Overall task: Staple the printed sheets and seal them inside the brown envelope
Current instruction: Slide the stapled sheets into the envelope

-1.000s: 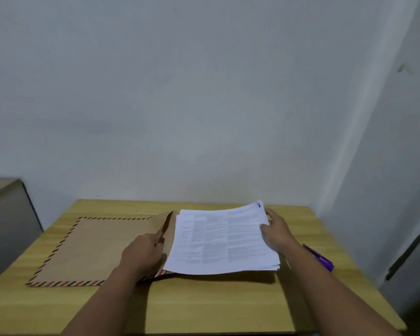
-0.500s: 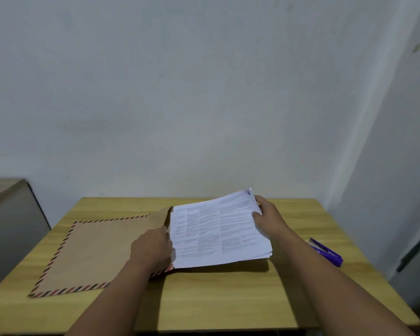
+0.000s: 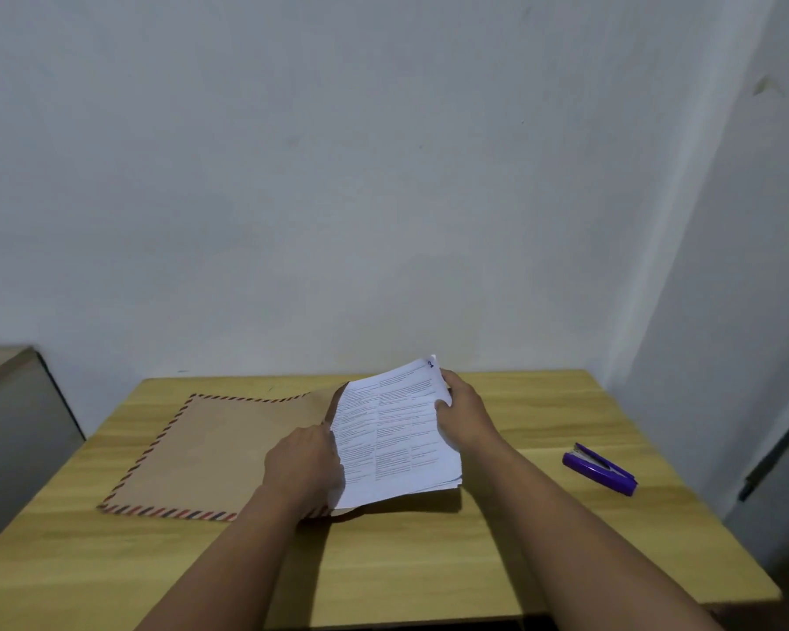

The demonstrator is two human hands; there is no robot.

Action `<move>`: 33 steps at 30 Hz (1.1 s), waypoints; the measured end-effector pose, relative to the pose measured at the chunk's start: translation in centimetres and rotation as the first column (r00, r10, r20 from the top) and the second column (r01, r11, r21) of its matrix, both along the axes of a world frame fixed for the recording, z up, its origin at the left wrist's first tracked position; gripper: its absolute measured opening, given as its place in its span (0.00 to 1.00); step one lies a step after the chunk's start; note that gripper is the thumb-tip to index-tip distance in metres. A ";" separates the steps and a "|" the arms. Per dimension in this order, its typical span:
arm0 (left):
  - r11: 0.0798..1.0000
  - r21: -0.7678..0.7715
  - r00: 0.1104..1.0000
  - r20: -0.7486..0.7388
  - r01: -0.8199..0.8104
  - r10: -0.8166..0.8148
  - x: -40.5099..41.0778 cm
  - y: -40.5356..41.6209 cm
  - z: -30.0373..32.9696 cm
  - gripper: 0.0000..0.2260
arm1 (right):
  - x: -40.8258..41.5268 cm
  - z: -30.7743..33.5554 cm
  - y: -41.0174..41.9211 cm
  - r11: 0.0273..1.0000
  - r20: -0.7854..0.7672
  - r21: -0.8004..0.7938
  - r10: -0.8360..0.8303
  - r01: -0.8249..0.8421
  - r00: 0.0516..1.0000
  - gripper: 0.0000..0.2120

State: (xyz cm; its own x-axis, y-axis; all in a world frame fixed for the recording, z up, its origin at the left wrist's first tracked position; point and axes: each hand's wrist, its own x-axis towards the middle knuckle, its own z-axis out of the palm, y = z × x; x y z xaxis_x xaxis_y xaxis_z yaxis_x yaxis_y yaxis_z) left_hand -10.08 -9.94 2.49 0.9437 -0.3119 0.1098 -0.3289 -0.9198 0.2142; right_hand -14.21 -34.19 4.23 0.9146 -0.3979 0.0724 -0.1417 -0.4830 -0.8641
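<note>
A brown envelope [image 3: 219, 453] with a red and blue striped border lies flat on the wooden table, its open mouth facing right. My left hand [image 3: 304, 466] holds that mouth open at its edge. A stack of printed sheets [image 3: 397, 434] sits partly inside the mouth, its left part hidden in the envelope. My right hand [image 3: 463, 414] grips the stack's right edge, which is lifted off the table. A purple stapler [image 3: 600, 469] lies on the table to the right, apart from both hands.
The wooden table [image 3: 429, 562] stands against a white wall, with a corner wall close on the right. A grey cabinet [image 3: 10, 425] stands left of the table.
The sheets have slid left, deeper into the envelope's mouth, with my right hand following them. My left hand has stayed at the mouth. The camera has shifted, bringing the stapler fully into view.
</note>
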 end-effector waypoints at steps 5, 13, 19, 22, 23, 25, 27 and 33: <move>0.999 0.025 0.998 0.055 0.036 -0.038 0.3 0.7 -0.1 0.07 | 0.6 0.2 1.2 1.000 0.026 0.007 -0.011 0.011 1.000 0.27; 0.999 0.018 0.995 0.099 0.027 -0.029 0.4 -0.5 0.5 0.04 | 1.3 -1.2 5.5 0.997 0.079 0.071 0.005 -0.011 0.997 0.28; 1.000 0.002 0.995 0.098 -0.009 0.009 0.2 0.0 0.3 0.02 | 0.3 -3.2 6.1 1.000 0.154 0.008 -0.011 0.010 0.988 0.28; 1.000 0.009 0.996 0.094 0.009 -0.010 0.1 -0.2 0.1 0.02 | 0.4 -4.4 6.1 0.999 0.150 -0.038 -0.030 0.036 0.988 0.28; 1.000 0.006 0.996 0.090 0.017 -0.017 0.1 -0.4 0.1 0.02 | 0.6 -4.4 6.1 0.998 0.144 -0.036 -0.042 0.048 0.989 0.28; 1.000 0.004 0.996 0.078 0.031 -0.031 0.2 -0.6 -0.1 0.02 | 1.3 -4.5 6.5 0.998 0.143 -0.041 -0.046 0.053 0.989 0.27; 0.999 0.007 0.997 0.064 0.043 -0.043 0.4 -0.8 -0.1 0.02 | 1.8 -4.4 7.3 0.998 0.134 -0.048 -0.029 0.036 0.991 0.26; 0.997 0.046 0.998 0.024 0.057 -0.058 0.2 -0.4 -0.2 0.08 | 2.4 -5.6 8.2 0.989 0.074 -0.113 0.108 -0.099 0.991 0.22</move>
State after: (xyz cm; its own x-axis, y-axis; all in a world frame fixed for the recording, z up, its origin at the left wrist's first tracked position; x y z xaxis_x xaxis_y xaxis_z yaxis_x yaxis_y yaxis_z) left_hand -9.91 -10.32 2.33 0.9212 -0.3708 0.1180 -0.3863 -0.9077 0.1635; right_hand -11.78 -26.00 -1.41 0.9400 -0.2873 0.1841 -0.0192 -0.5832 -0.8121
